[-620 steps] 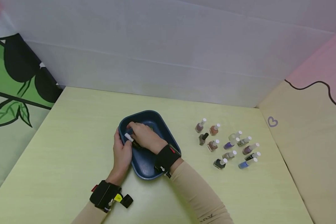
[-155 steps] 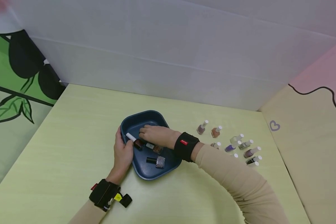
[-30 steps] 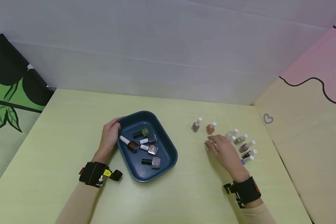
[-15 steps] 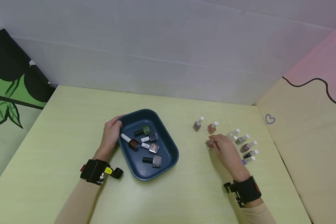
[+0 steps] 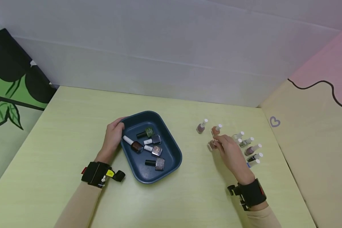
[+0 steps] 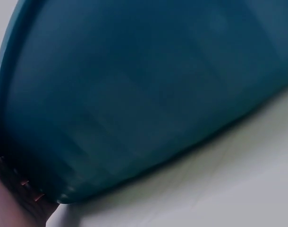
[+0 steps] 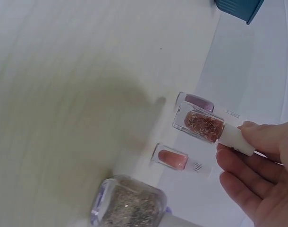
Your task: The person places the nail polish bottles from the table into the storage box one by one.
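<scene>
My left hand grips the upper left side of a dark blue tray, thumb over its rim. In the left wrist view the tray's outer wall fills most of the picture. Inside the tray lie several nail polish bottles, among them a dark brown one and a green one. Off to the right, my right hand pinches the white cap of a nail polish bottle with coppery glitter. In the head view that bottle shows partly past the fingertips.
Behind the held bottle stand a mauve nail polish and an orange-pink one. Several more bottles cluster right of my right hand, including a purple-brown one. A grey-white wall closes off the table's far edge.
Since about five seconds ago my right hand has left the tray and taken hold of the glitter bottle; my left hand has shifted up the tray's side. Over the last second little has moved.
</scene>
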The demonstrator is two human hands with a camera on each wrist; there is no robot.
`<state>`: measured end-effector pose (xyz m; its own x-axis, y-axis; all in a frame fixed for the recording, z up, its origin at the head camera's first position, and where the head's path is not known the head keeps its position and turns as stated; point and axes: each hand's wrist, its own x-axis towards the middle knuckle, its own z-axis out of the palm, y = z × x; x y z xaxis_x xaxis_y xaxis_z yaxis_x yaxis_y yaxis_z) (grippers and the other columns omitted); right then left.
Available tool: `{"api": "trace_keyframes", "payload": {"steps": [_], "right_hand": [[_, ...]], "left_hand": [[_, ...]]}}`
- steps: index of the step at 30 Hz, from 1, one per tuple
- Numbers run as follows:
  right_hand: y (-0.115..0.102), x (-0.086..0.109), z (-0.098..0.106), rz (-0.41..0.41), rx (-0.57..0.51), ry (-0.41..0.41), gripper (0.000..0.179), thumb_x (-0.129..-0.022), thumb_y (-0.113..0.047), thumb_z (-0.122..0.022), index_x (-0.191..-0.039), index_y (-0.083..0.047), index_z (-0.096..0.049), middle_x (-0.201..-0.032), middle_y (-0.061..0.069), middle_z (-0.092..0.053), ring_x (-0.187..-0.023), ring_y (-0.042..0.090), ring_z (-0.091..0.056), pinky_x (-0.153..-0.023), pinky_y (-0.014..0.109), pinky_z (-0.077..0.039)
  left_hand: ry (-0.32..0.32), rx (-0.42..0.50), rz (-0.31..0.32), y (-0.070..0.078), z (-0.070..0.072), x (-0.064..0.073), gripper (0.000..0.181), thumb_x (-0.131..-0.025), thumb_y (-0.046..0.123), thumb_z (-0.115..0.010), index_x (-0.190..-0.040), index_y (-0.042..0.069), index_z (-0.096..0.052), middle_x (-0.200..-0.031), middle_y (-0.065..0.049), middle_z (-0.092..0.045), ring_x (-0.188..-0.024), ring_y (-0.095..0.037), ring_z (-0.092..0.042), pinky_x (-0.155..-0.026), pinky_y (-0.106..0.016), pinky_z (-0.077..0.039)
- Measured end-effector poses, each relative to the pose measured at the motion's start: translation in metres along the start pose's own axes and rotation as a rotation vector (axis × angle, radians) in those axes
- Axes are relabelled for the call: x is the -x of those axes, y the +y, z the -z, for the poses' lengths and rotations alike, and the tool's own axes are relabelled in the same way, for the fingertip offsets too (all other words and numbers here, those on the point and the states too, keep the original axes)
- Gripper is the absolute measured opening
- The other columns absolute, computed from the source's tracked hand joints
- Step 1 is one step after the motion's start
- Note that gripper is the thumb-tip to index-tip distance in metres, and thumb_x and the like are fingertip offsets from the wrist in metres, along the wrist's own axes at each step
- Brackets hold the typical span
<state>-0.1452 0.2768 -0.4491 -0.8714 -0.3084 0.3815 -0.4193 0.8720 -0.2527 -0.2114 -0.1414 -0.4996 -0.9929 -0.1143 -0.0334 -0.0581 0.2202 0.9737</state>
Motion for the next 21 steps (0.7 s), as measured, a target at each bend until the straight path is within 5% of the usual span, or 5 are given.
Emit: {"api": "trace_keyframes", "payload": {"steps": [7,16,21], "right_hand": [[-0.007,-0.007,0.004,0.024,0.009,0.022,0.024,-0.088,-0.008,-0.062,-0.110,-0.002,-0.066,-0.090,0.009,-0.066,-0.082,0.021,-0.057,-0.064,0.036,-0.049],[-0.019,-0.017,0.008,0.041,0.010,0.039,0.023,-0.088,-0.010,-0.062,-0.109,-0.002,-0.067,-0.104,0.012,-0.066,-0.095,0.025,-0.058,-0.074,0.040,-0.051],[-0.027,-0.027,0.010,0.070,0.018,0.043,0.022,-0.090,-0.012,-0.060,-0.109,-0.003,-0.066,-0.095,0.008,-0.064,-0.086,0.021,-0.056,-0.069,0.036,-0.048]], "left_hand": [[0.008,0.009,0.017,0.002,0.000,-0.001,0.047,-0.091,0.010,-0.033,-0.131,0.004,-0.056,-0.130,-0.014,-0.056,-0.113,-0.024,-0.047,-0.099,-0.042,-0.035],[0.021,0.009,0.024,0.004,-0.002,-0.003,0.046,-0.089,0.009,-0.035,-0.129,0.006,-0.058,-0.128,-0.012,-0.058,-0.112,-0.022,-0.048,-0.099,-0.040,-0.035],[0.013,0.007,0.028,0.003,0.000,-0.001,0.047,-0.090,0.010,-0.033,-0.130,0.005,-0.057,-0.130,-0.013,-0.056,-0.113,-0.023,-0.047,-0.099,-0.041,-0.035]]}}
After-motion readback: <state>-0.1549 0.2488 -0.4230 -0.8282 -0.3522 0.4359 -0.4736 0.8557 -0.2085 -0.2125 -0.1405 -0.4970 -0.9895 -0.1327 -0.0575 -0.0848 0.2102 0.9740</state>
